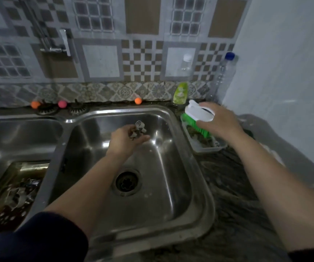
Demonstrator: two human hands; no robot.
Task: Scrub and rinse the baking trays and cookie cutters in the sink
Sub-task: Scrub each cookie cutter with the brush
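My left hand [127, 139] out over the sink [199, 167], grip pinching a cutter [139, 130], my right hand [218, 121] right of the sink, grip curled round the brush [195, 115]

Home kitchen: double steel sink [199, 167] centre frame, patterned tile backsplash [143, 59] above, dish soap bottle [180, 92] on the worktop [237, 205].

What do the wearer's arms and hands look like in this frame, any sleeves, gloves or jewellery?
Both hands are bare: no gloves on the left hand or the right hand, and no rings, watch or bracelets visible. Forearms are bare too. A dark navy sleeve sits pushed up on the left arm; a dark sleeve edge shows at the right arm's bottom corner.
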